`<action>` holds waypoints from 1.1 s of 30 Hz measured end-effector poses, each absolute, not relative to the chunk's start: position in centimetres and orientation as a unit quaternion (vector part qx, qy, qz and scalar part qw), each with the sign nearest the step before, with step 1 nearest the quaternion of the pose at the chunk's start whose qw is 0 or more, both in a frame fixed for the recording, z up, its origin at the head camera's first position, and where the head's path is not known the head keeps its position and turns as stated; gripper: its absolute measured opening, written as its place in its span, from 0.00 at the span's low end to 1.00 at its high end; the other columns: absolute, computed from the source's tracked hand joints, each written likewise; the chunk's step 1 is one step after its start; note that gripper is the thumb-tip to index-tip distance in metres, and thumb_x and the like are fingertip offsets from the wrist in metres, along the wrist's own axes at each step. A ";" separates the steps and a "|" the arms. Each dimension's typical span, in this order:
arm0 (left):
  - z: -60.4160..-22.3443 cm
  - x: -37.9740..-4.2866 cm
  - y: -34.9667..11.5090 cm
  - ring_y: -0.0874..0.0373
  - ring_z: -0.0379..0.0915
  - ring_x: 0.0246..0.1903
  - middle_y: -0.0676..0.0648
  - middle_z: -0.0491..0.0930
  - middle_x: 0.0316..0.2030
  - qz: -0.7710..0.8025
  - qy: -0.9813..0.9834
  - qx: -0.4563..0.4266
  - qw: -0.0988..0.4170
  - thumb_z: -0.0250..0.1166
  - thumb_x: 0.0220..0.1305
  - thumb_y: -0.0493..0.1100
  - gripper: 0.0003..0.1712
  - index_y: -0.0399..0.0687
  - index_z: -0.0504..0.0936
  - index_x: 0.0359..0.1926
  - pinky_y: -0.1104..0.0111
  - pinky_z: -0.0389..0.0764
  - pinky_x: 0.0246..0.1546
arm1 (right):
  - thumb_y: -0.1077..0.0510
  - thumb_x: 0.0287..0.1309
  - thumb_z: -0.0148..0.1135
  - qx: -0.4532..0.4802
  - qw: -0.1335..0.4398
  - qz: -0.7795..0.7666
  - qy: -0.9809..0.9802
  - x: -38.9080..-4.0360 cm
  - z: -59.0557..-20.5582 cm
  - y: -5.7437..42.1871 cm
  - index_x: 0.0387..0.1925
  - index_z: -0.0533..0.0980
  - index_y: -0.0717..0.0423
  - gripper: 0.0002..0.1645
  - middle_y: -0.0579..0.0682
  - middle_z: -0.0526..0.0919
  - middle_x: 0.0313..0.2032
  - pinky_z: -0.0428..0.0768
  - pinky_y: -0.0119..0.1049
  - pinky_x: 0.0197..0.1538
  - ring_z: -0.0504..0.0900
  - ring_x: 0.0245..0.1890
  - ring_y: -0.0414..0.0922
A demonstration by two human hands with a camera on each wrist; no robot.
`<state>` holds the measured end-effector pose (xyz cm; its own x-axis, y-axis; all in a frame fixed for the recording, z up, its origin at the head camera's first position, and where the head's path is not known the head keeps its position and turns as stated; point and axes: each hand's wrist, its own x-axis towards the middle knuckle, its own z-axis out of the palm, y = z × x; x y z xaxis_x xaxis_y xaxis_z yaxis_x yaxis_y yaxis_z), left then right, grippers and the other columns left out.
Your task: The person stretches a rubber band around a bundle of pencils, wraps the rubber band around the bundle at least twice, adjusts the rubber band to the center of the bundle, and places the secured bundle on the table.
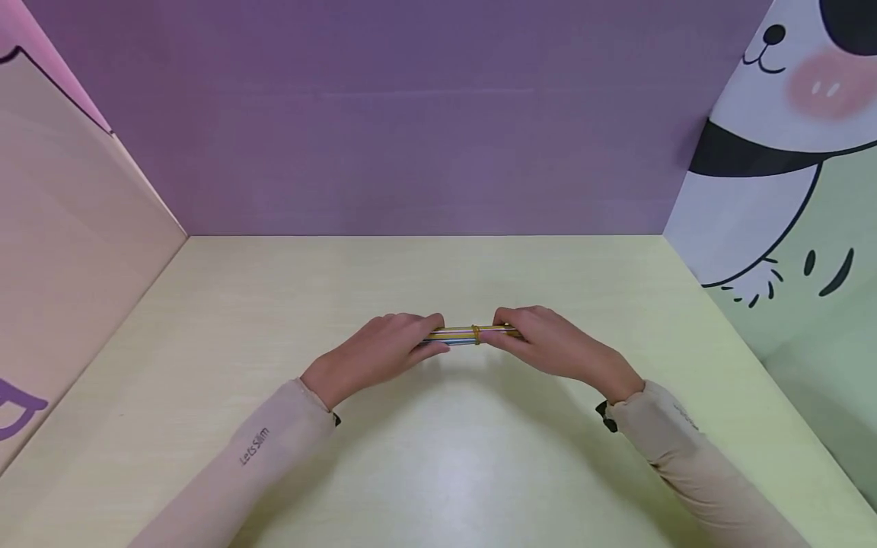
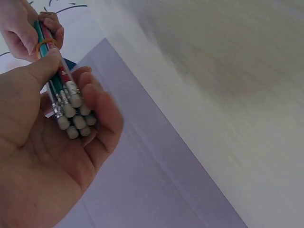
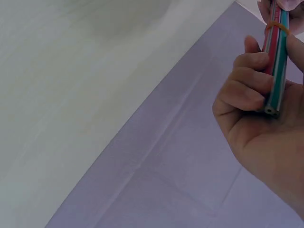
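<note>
A bundle of pencils (image 1: 454,336) is held level above the table between both hands. My left hand (image 1: 380,350) grips the end with the white erasers (image 2: 70,111), its fingers curled round the shafts. Curled round the opposite end, my right hand (image 1: 558,344) has its thumb along the bundle; flat, unsharpened ends (image 3: 271,110) show in the right wrist view. An orange-yellow rubber band (image 1: 476,335) circles the bundle between the hands, close to the right thumb and index finger. Green and red shafts (image 3: 280,66) show in the wrist views.
A pale wooden table (image 1: 438,472) lies beneath the hands. Behind it rises a purple wall panel (image 1: 425,122). A pinkish panel (image 1: 75,243) closes the left side, and a panel with a cartoon animal (image 1: 760,221) stands at the right.
</note>
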<state>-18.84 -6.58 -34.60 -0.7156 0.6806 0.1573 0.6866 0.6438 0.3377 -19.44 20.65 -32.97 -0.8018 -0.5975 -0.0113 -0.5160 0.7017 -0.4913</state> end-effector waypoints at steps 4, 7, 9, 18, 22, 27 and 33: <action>-35.1 -19.6 -6.8 0.64 0.62 0.20 0.57 0.72 0.24 -0.187 -0.911 -0.367 0.003 0.63 0.71 0.46 0.08 0.50 0.73 0.38 0.72 0.68 0.22 | 0.45 0.73 0.54 -0.306 0.086 -0.230 0.920 -20.3 -33.8 20.4 0.43 0.76 0.51 0.14 0.45 0.81 0.33 0.75 0.37 0.36 0.73 0.30 0.41; -35.7 -19.9 -7.0 0.64 0.63 0.21 0.56 0.74 0.25 -0.193 -0.914 -0.356 -0.026 0.64 0.70 0.44 0.06 0.50 0.75 0.39 0.72 0.69 0.23 | 0.48 0.72 0.56 -0.309 0.092 -0.220 0.921 -20.6 -34.4 20.2 0.44 0.78 0.52 0.13 0.46 0.82 0.35 0.75 0.36 0.37 0.73 0.31 0.40; -36.1 -20.2 -7.0 0.64 0.64 0.23 0.57 0.75 0.27 -0.200 -0.912 -0.356 -0.045 0.64 0.70 0.44 0.05 0.50 0.77 0.40 0.72 0.70 0.25 | 0.49 0.71 0.58 -0.303 0.099 -0.211 0.924 -20.5 -34.6 20.1 0.43 0.79 0.52 0.11 0.45 0.81 0.32 0.74 0.35 0.34 0.72 0.28 0.40; -36.7 -20.5 -7.0 0.62 0.67 0.27 0.56 0.73 0.29 -0.179 -0.921 -0.344 -0.046 0.69 0.65 0.42 0.06 0.49 0.82 0.41 0.73 0.71 0.27 | 0.54 0.68 0.62 -0.267 0.108 -0.203 0.936 -19.8 -34.6 19.7 0.44 0.75 0.54 0.09 0.42 0.80 0.31 0.73 0.35 0.32 0.72 0.27 0.41; -36.7 -20.3 -6.7 0.61 0.67 0.27 0.54 0.73 0.29 -0.153 -0.926 -0.343 -0.029 0.71 0.63 0.40 0.07 0.48 0.82 0.40 0.72 0.73 0.28 | 0.54 0.65 0.65 -0.283 0.075 -0.164 0.942 -19.8 -34.7 19.6 0.36 0.76 0.51 0.06 0.39 0.77 0.28 0.72 0.39 0.40 0.72 0.34 0.43; -36.6 -19.9 -6.0 0.59 0.67 0.26 0.51 0.73 0.27 -0.109 -0.931 -0.347 0.012 0.70 0.61 0.36 0.06 0.45 0.83 0.39 0.69 0.73 0.28 | 0.53 0.59 0.72 -0.295 0.010 -0.119 0.948 -19.7 -35.1 19.6 0.32 0.78 0.49 0.09 0.38 0.77 0.28 0.70 0.48 0.47 0.72 0.39 0.46; -36.5 -19.6 -6.0 0.55 0.68 0.28 0.48 0.74 0.28 -0.074 -0.938 -0.336 0.029 0.69 0.61 0.35 0.07 0.42 0.82 0.40 0.67 0.73 0.28 | 0.55 0.55 0.74 -0.299 -0.006 -0.101 0.949 -20.1 -35.5 19.5 0.30 0.79 0.50 0.09 0.40 0.77 0.27 0.73 0.47 0.43 0.73 0.33 0.45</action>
